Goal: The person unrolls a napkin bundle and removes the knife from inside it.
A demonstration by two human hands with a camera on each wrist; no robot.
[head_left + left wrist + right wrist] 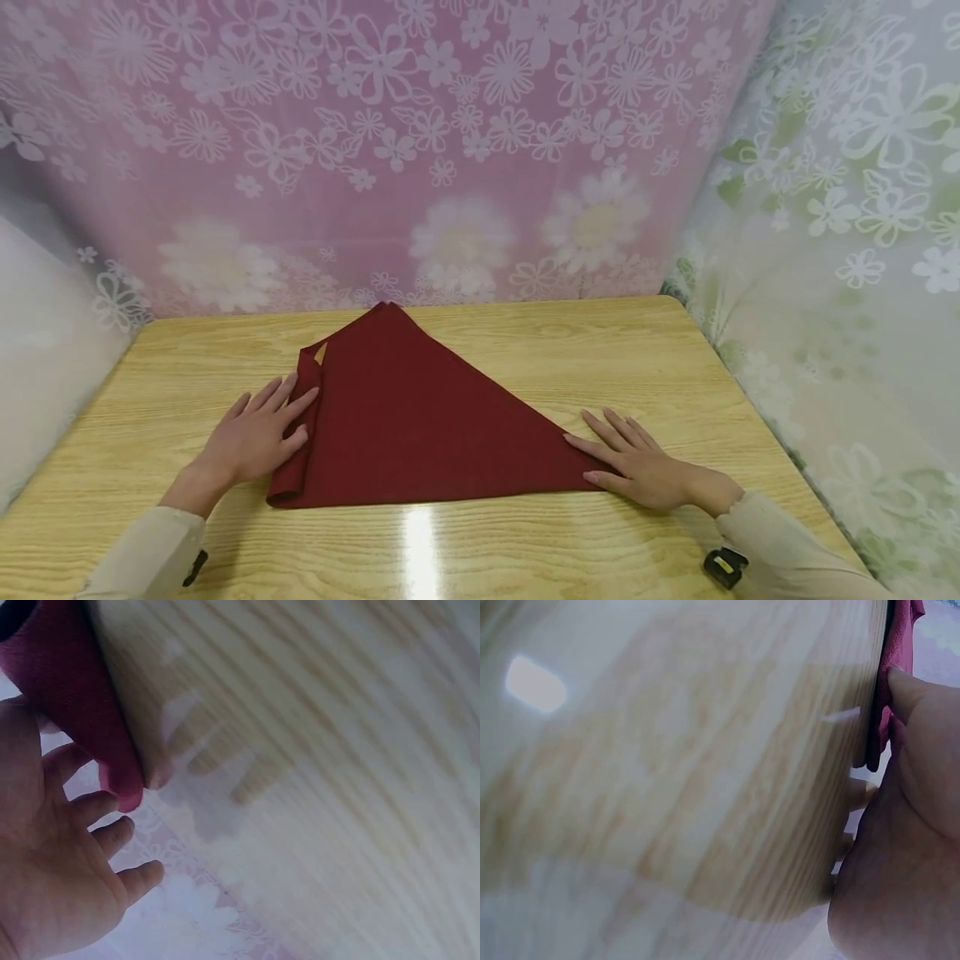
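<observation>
A dark red cloth [420, 417], folded into a rough triangle, lies on the wooden table with its peak toward the back edge. Its left side is turned over into a rolled flap. My left hand [258, 429] rests on that flap with fingers spread and extended; in the left wrist view the flap of cloth [67, 675] rises beside the fingers. At the cloth's right corner my right hand [645, 467] lies flat, its straight fingers over the tip. The right wrist view shows the thumb against the cloth's edge [896, 660].
The wood-grain table [480, 550] reflects a bright light near its front. A pink flowered curtain [450, 167] hangs along the back edge, and a pale flowered one [847, 292] stands at the right. A small black device [725, 567] sits by the right sleeve.
</observation>
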